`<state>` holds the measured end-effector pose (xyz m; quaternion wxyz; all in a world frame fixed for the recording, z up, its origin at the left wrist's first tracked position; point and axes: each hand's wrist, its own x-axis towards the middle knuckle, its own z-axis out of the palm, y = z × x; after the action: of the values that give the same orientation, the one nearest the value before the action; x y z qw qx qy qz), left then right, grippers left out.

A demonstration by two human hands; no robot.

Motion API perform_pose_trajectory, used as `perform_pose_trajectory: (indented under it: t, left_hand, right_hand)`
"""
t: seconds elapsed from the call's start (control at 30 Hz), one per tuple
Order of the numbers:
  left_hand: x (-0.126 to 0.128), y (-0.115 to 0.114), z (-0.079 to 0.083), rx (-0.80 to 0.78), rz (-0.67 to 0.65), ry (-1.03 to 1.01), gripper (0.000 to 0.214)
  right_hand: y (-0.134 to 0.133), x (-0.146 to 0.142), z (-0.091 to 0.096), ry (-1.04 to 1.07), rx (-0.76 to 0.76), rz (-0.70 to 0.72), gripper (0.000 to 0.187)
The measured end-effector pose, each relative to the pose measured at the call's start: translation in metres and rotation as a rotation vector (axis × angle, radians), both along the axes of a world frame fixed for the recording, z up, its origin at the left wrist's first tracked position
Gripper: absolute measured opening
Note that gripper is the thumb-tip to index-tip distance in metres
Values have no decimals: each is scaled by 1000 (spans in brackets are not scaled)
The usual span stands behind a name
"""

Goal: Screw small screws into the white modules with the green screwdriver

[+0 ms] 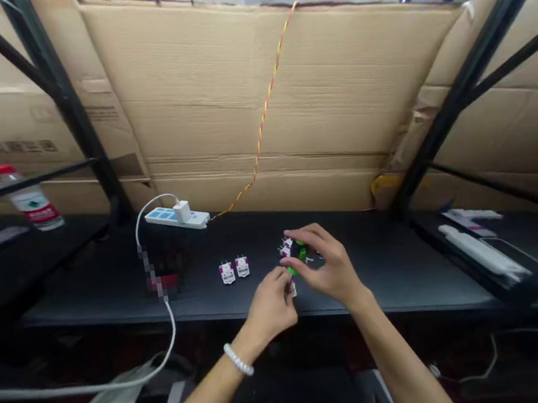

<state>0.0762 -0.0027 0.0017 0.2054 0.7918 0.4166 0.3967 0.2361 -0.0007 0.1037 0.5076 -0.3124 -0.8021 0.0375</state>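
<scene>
Hands meet at lower centre of frame: our right hand (329, 268) pinches a green-and-black module (299, 252) above the bench (399, 263); our left hand (270, 305) pinches its lower end (detail blurred). We judge it light, rigid, fragile: hold its edges.

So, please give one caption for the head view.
Left hand and right hand hold small parts above the bench.

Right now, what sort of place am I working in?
Likely a workshop or stockroom bench: a dark worktop inside a black metal rack, flattened cardboard behind, a power strip, and small white modules beside a held green-and-black part.
</scene>
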Motion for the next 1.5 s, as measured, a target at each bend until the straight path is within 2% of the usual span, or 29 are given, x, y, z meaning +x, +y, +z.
perform_pose_trajectory:
  t: [0.17,0.33,0.4,0.6,0.77,1.07,1.27,1.5]
  left_hand:
    - [0,1,0,-3,-3,6,25]
    - [-1,1,0,8,-3,6,26]
    - [-1,1,1,10,-4,6,27]
    - [-2,1,3,-19,-32,7,26]
    - [-2,2,1,10,-9,12,24]
    - [-2,-1,4,3,-7,0,21]
    - [-1,-2,5,-25,10,30,19]
    - [0,-1,4,-18,27,24,21]
  right_hand:
    - [-5,1,3,4,-101,145,56]
    - [0,2,4,-32,-32,34,42]
    - [1,3,4,-30,-28,3,44]
    - [-3,5,4,-6,-115,183,53]
    - [-3,5,6,-23,-38,70,42]
    - [-8,7,7,-38,-84,135,56]
    - [-9,11,7,-39,-100,180,53]
    - [-6,5,5,-50,-79,111,44]
